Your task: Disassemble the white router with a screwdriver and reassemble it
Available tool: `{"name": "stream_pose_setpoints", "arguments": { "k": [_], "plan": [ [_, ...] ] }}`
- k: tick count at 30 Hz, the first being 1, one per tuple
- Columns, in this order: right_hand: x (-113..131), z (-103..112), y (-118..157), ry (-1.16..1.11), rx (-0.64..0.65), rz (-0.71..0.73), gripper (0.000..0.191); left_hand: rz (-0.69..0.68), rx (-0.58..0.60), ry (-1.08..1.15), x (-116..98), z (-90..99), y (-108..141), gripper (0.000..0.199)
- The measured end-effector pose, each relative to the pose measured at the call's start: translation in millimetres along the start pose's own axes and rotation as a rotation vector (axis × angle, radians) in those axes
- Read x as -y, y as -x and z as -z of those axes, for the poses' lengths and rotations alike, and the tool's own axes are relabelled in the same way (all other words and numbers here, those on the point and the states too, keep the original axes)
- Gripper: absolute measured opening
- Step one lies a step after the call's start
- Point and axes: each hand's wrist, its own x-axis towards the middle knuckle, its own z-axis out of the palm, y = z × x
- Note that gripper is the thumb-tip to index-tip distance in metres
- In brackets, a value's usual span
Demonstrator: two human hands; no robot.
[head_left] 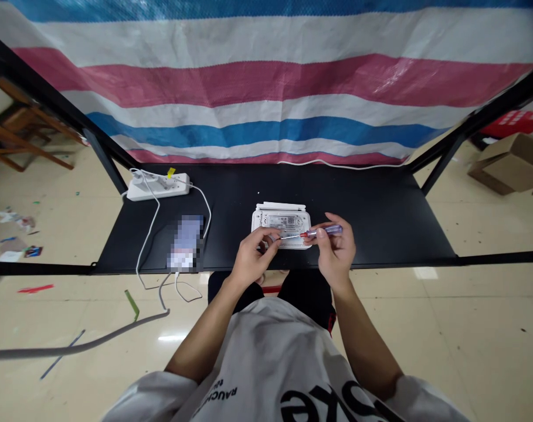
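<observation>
A white router-like box (285, 221) with a label and vent holes lies on the black table, its white antennas folded along the far edge. My right hand (336, 249) is closed round the purple, clear handle of a screwdriver (332, 230), which has a red collar. The thin shaft points left, level above the box. At its tip, my left hand (254, 252) pinches with thumb and fingers; whether a small part is there too is too small to tell. Both hands are over the near edge of the box.
A white power strip (158, 186) with plugs and cables sits at the table's back left. Nearer, a phone (186, 242) lies with a white cable beside it. A striped sheet (275, 82) hangs behind the table (380, 217). A cardboard box (512, 161) stands on the floor, right.
</observation>
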Motion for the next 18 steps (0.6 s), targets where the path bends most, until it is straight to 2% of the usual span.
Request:
{"name": "stream_pose_setpoints", "arguments": {
  "k": [9,14,18],
  "plan": [
    [-1,4,-1,0.039,0.028,0.031,0.035,-0.036,0.013,-0.004,3,1.0,0,0.016],
    [-3,7,-2,0.080,0.026,0.059,0.035,-0.031,0.027,-0.001,1,2.0,-2,0.029],
    [-9,19,-15,0.199,-0.020,0.123,0.037,-0.066,-0.002,-0.129,11,11.6,-4,0.033]
  ]
}}
